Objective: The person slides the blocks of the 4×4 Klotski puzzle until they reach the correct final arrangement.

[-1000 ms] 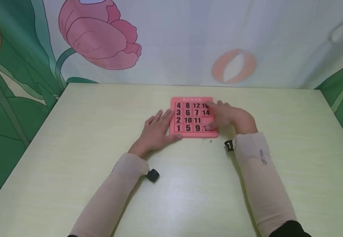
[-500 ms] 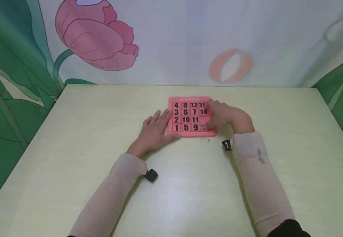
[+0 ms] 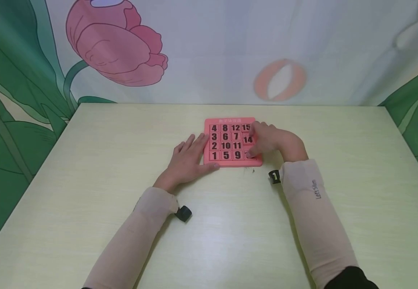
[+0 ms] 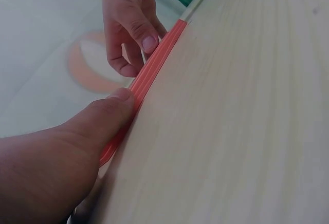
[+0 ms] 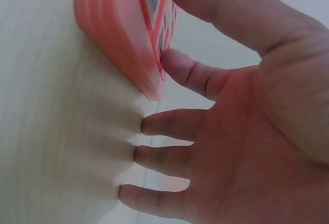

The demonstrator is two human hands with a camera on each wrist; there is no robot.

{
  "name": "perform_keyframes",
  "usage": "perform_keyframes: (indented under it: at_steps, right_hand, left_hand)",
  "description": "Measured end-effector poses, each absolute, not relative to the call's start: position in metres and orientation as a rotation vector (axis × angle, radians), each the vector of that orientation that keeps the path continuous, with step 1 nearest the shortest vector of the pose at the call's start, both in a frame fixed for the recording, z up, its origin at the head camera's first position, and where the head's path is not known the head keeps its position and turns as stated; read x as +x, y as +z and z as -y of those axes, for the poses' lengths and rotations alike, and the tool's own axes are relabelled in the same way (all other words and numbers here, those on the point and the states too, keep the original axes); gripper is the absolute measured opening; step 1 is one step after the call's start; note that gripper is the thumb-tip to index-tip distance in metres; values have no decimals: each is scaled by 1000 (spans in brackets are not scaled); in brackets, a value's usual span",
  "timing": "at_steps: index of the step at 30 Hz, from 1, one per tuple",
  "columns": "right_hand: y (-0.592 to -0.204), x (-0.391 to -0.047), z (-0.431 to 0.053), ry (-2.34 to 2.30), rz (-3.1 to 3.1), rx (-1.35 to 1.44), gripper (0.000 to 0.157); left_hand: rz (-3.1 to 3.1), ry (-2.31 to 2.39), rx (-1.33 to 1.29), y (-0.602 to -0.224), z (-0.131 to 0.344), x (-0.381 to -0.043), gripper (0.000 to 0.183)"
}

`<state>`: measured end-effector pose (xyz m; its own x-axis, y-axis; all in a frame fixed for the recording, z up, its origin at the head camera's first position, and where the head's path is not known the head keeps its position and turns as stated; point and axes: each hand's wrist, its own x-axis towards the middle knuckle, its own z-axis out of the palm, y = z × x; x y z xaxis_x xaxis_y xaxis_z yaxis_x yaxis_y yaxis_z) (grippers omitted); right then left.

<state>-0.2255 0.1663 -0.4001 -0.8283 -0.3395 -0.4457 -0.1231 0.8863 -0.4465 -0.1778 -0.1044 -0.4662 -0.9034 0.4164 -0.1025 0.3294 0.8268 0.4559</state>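
A pink number slide puzzle lies flat on the table, its square tiles printed with black numbers. My left hand rests at its left side with straight fingers, the thumb pressing the near edge. From the right, my right hand reaches over the board. Its index fingertip is by the 15 tile, and its thumb covers most of the bottom right tile. Between them, the 14 tile sits a little lower than the 7 beside it. In the right wrist view, the other fingers extend beside the puzzle.
The pale wooden table extends around the puzzle. Behind it hangs a curtain printed with flowers and leaves. A few small dark marks lie just in front of the board. Each wrist carries a small dark device on a strap.
The 14 tile has slid slightly toward me, into the gap below it. Both hands keep nearly the same places on the board; the head view has shifted a little.
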Motion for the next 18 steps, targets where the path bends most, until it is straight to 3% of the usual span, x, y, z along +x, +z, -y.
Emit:
perform_keyframes:
  at_steps: [5,10,18]
  right_hand:
    - [-403,-228,-166,-498,-2533,-368,46]
    - [-402,-227,-166,-508,-2531,-359,45]
    - [-401,-225,-167,-603,-2516,-326,71]
  left_hand:
    - [-2817,649,589,-467,105,-178,100]
    - [-2815,651,585,-468,105,-178,100]
    - [-2814,652,582,-468,104,-179,100]
